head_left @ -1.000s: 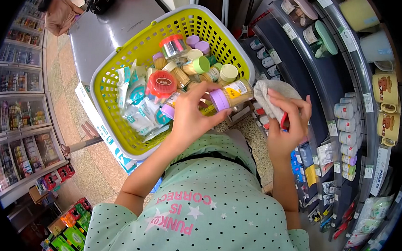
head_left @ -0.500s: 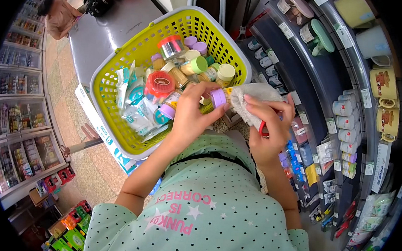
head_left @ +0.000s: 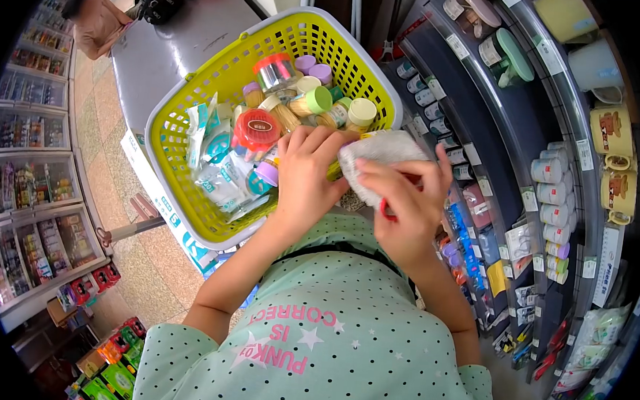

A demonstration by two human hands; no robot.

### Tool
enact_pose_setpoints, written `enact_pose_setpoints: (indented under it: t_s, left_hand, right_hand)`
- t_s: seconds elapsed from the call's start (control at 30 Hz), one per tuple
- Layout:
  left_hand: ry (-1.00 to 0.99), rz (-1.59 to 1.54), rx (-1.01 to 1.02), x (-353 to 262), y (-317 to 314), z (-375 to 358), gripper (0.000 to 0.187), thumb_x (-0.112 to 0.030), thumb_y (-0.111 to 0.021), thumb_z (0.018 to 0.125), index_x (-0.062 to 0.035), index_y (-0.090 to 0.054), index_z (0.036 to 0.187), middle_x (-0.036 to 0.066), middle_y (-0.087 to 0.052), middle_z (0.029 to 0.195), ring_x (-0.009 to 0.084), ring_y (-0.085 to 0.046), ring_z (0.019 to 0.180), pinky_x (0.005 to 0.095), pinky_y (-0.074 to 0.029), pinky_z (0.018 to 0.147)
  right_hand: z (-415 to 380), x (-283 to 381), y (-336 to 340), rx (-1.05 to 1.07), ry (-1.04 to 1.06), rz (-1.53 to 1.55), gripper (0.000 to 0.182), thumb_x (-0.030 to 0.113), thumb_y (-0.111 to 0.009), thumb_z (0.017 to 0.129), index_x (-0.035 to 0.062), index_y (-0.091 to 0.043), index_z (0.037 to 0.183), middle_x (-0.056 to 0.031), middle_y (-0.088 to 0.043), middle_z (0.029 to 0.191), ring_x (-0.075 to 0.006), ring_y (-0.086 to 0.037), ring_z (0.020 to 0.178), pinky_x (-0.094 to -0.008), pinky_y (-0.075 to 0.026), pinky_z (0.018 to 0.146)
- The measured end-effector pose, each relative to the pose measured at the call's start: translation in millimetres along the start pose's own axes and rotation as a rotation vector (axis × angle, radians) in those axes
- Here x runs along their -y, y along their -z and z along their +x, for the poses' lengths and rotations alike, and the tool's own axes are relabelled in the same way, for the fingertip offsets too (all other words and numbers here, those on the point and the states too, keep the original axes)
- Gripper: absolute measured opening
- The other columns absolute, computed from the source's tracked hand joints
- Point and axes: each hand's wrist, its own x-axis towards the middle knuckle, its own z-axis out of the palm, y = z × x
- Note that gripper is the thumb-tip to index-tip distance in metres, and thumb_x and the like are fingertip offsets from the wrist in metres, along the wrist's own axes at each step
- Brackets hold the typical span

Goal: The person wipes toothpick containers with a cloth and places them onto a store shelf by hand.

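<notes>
My left hand (head_left: 306, 168) is closed at the near right side of a yellow-green basket (head_left: 221, 82), its fingers curled round a toothpick jar that is now almost wholly hidden by the hand and a cloth. A greyish-white cloth (head_left: 379, 160) is gripped in my right hand (head_left: 406, 212) and pressed against the jar. A bit of red shows under the right fingers. Inside the basket lie toothpick jars, among them a green-lidded one (head_left: 313, 101) and a cream-lidded one (head_left: 361, 112), a red-lidded container (head_left: 257, 130) and white-and-teal packets (head_left: 229, 183).
Curved store shelves (head_left: 518, 131) with cups, jars and packets rise at the right. A grey table (head_left: 160, 58) stands behind the basket, holding a black bag (head_left: 158, 5). Another person (head_left: 99, 29) is at the far left, near display shelves (head_left: 31, 182).
The cloth and my right hand have shifted left and up over the jar. My left hand has turned, back upward, and the purple lid it held is now out of sight.
</notes>
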Motion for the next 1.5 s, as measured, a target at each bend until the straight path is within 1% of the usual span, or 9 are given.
enact_pose_setpoints:
  t_s: [0.17,0.33,0.57,0.73,0.93,1.07,1.3,1.37,1.5]
  left_hand:
    - [0.021,0.026,0.034,2.7,3.9,0.5,0.055,-0.012,-0.085,0.056,-0.0121,-0.071,0.110,0.003,-0.068,0.101,0.0251,-0.057,0.104,0.0453,-0.035,0.099]
    - [0.025,0.013,0.005,2.5,3.3,2.4,0.053,-0.019,-0.089,0.058,-0.0117,-0.072,0.108,0.003,-0.070,0.097,0.0250,-0.057,0.098,0.0430,-0.036,0.097]
    - [0.055,0.002,0.013,3.1,5.2,3.6,0.054,-0.027,-0.091,0.061,-0.0104,-0.073,0.108,0.004,-0.069,0.094,0.0249,-0.057,0.096,0.0424,-0.036,0.098]
    - [0.082,-0.009,0.018,8.4,5.3,4.0,0.054,-0.021,-0.089,0.058,-0.0095,-0.075,0.109,0.006,-0.068,0.089,0.0243,-0.058,0.094,0.0420,-0.035,0.100]
    - [0.084,-0.016,0.050,15.7,4.6,8.8,0.049,-0.017,-0.087,0.057,-0.0100,-0.076,0.104,0.006,-0.068,0.085,0.0229,-0.060,0.093,0.0432,-0.035,0.100]
    - [0.082,-0.036,0.060,15.3,7.3,11.6,0.049,-0.020,-0.089,0.056,-0.0096,-0.076,0.102,0.007,-0.068,0.085,0.0238,-0.060,0.091,0.0418,-0.036,0.099]
    - [0.169,-0.035,0.068,18.0,7.2,9.2,0.056,-0.028,-0.094,0.059,-0.0061,-0.075,0.106,0.008,-0.068,0.088,0.0250,-0.062,0.089,0.0401,-0.040,0.096]
    - [0.156,-0.005,0.054,12.9,10.1,9.5,0.055,-0.027,-0.094,0.060,-0.0039,-0.075,0.106,0.009,-0.068,0.089,0.0249,-0.064,0.087,0.0386,-0.044,0.094]
    - [0.325,-0.338,0.113,15.8,12.3,12.7,0.053,-0.022,-0.092,0.064,0.0031,-0.072,0.106,0.011,-0.072,0.093,0.0199,-0.068,0.089,0.0336,-0.050,0.088]
  right_hand:
    - [-4.7,-8.4,-3.9,0.011,0.009,-0.041,0.029,-0.001,-0.072,0.070,0.0146,-0.070,0.093,0.0092,-0.074,0.102,-0.0160,-0.061,0.090,-0.0596,-0.025,0.113]
    - [-2.8,-23.4,5.0,-0.023,-0.056,-0.088,0.038,-0.010,-0.064,0.064,0.0126,-0.071,0.093,0.0077,-0.076,0.099,-0.0167,-0.058,0.085,-0.0495,-0.031,0.110]
    - [-0.3,-51.4,11.4,-0.167,-0.154,-0.173,0.038,-0.010,-0.063,0.063,0.0112,-0.072,0.092,0.0060,-0.076,0.101,-0.0180,-0.058,0.087,-0.0479,-0.032,0.110]
    - [1.0,-22.2,16.6,-0.101,-0.072,-0.060,0.033,-0.004,-0.063,0.066,0.0135,-0.073,0.092,0.0049,-0.076,0.103,-0.0186,-0.059,0.088,-0.0489,-0.030,0.113]
    - [-4.8,-12.8,-13.9,0.002,0.028,-0.002,0.028,-0.002,-0.071,0.067,0.0131,-0.071,0.090,0.0084,-0.075,0.100,-0.0159,-0.060,0.087,-0.0524,-0.030,0.111]
    - [-6.4,-21.1,-11.3,-0.042,0.002,-0.029,0.030,-0.006,-0.066,0.066,0.0133,-0.072,0.089,0.0080,-0.075,0.099,-0.0159,-0.059,0.085,-0.0477,-0.034,0.104]
    - [-8.2,-56.3,-7.9,-0.192,-0.132,-0.157,0.035,-0.010,-0.060,0.062,0.0105,-0.073,0.089,0.0071,-0.076,0.096,-0.0172,-0.056,0.084,-0.0400,-0.035,0.101]
    - [-5.7,-56.9,-1.5,-0.231,-0.164,-0.125,0.037,-0.010,-0.060,0.062,0.0097,-0.073,0.090,0.0052,-0.077,0.098,-0.0179,-0.056,0.084,-0.0432,-0.036,0.104]
    - [-5.4,-39.4,16.9,-0.244,-0.165,-0.008,0.036,-0.007,-0.060,0.063,0.0117,-0.073,0.091,0.0034,-0.077,0.103,-0.0176,-0.059,0.085,-0.0487,-0.035,0.108]
